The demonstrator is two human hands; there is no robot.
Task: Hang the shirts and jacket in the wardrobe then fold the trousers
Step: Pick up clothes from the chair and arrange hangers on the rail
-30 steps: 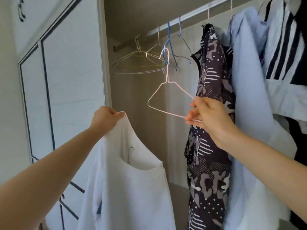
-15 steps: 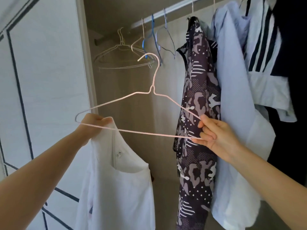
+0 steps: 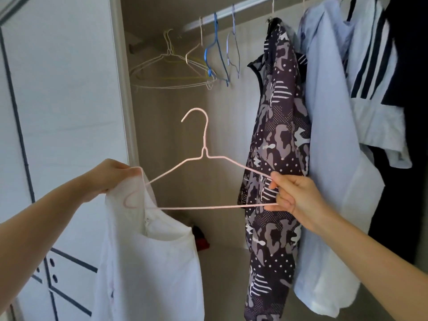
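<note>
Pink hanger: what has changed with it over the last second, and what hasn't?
The pink hanger came off the rail and down toward the white shirt; its left end now sits inside the neck opening. The right hand kept its grip on the hanger's right corner, and the left hand kept holding the shirt's shoulder. The clothes on the rail hang as before.

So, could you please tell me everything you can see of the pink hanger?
The pink hanger is thin wire, apparently coated, with an upright hook, twisted neck and triangular frame. It is off the rail, held roughly level. The right hand pinches its right corner; its left corner sits inside the white shirt neck, which the left hand grips.
</note>
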